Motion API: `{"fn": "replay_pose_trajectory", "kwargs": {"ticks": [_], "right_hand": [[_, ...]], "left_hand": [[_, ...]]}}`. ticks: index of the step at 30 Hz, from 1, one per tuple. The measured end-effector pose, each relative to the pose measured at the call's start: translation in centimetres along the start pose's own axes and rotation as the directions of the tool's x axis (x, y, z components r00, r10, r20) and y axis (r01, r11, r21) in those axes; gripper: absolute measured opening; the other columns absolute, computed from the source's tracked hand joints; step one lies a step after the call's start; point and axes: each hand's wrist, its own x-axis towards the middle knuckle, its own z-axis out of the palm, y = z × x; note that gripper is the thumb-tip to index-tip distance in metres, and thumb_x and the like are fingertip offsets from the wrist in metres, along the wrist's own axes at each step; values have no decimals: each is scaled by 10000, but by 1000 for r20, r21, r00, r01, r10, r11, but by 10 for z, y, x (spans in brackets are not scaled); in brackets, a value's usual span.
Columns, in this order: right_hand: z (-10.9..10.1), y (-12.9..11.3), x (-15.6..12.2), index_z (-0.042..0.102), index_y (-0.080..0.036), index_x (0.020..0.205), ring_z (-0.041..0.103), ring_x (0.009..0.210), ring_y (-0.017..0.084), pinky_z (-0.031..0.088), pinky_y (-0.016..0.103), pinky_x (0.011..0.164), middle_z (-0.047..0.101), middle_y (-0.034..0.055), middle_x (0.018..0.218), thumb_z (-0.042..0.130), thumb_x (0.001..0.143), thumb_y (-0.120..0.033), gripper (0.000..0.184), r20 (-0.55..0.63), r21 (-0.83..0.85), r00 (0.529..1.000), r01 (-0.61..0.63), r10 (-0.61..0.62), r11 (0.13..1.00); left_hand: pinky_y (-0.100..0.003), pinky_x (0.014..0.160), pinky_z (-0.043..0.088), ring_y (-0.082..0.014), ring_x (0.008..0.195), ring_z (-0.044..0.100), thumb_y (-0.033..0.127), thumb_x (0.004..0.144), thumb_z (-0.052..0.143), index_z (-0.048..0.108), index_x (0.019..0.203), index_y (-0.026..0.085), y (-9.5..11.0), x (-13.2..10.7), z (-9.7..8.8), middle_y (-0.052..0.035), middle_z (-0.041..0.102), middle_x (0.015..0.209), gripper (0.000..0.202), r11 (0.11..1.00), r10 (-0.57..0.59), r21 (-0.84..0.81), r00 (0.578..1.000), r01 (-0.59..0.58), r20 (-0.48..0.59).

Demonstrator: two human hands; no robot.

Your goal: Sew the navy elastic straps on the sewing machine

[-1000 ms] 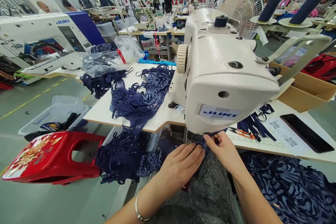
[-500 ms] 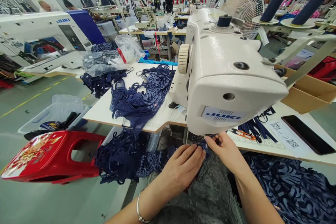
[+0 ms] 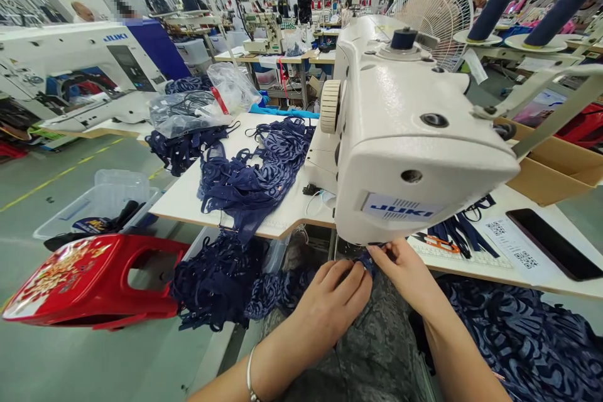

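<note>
In the head view, my left hand [image 3: 332,298] is closed with bent fingers on a navy patterned bra [image 3: 367,261], just below the head of a cream sewing machine [image 3: 414,119]. My right hand [image 3: 399,269] pinches the edge of the same bra close under the machine head, thumb and forefinger together. The machine head hides the needle and presser foot. To the left of my left hand, patterned navy fabric [image 3: 273,295] runs into a heap of navy bras and straps [image 3: 219,282]. More navy bras [image 3: 264,169] lie piled on the white table [image 3: 181,204].
On the table's right are orange-handled snips [image 3: 440,243], navy strips [image 3: 464,232], a printed sheet [image 3: 516,248] and a phone [image 3: 553,242]. A cardboard box [image 3: 558,166] stands behind. Patterned fabric [image 3: 522,326] hangs at lower right. A red stool [image 3: 94,279] lies at left.
My left hand's fingers have curled more and shifted slightly on the bra. My right hand stays almost in place, still pinching the edge.
</note>
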Motion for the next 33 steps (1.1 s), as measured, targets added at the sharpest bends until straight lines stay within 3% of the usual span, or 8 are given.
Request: {"fn": "replay_pose_trajectory", "kwargs": {"ticks": [5, 9, 13, 19, 25, 33], "right_hand": [[4, 1, -2, 525, -232, 987, 575, 755, 197, 458, 317, 695, 625, 26, 834, 489, 932, -490, 266, -69, 66, 997, 29, -25, 997], [5, -5, 7, 560, -212, 929, 569, 674, 205, 457, 320, 651, 617, 22, 732, 484, 918, -456, 256, -86, -14, 996, 21, -22, 1000], [3, -13, 23, 655, -196, 861, 620, 904, 273, 468, 404, 867, 705, 83, 863, 496, 835, -326, 207, -103, -144, 986, 112, -128, 983], [4, -12, 41, 703, -200, 1021, 591, 1125, 287, 390, 452, 1045, 721, 96, 1069, 522, 805, -333, 312, -97, -151, 948, 286, -302, 946], [2, 7, 50, 715, -228, 983, 619, 1083, 290, 470, 436, 966, 733, 80, 1032, 554, 786, -362, 287, -98, -228, 945, 283, -311, 932], [-2, 20, 56, 699, -194, 1059, 597, 1125, 289, 454, 426, 982, 706, 103, 1120, 607, 826, -385, 315, -116, -250, 949, 259, -294, 933]], "left_hand": [[-425, 981, 414, -258, 1166, 493, 191, 950, 477, 537, 1256, 147, 8, 4, 2, -95, 589, 1237, 315, 991, -124, -47, 991, 127, 56], [-408, 970, 417, -257, 1148, 504, 201, 942, 488, 540, 1257, 114, 16, 9, 6, -109, 581, 1230, 332, 991, -125, 39, 992, 126, -7], [-388, 948, 427, -254, 1104, 531, 209, 932, 495, 552, 1250, 74, 23, 13, 11, -127, 578, 1225, 351, 975, -152, 155, 986, 162, -72], [-379, 940, 439, -255, 1101, 542, 223, 928, 506, 557, 1259, 61, 27, 19, 14, -129, 582, 1231, 372, 941, -202, 257, 974, 221, -99], [-379, 913, 454, -256, 1077, 551, 230, 933, 498, 579, 1237, 68, 28, 23, 17, -126, 593, 1209, 354, 926, -221, 286, 968, 246, -116], [-388, 917, 450, -263, 1081, 539, 222, 919, 513, 581, 1228, 58, 33, 26, 20, -135, 583, 1215, 356, 919, -252, 272, 956, 285, -149]]}}
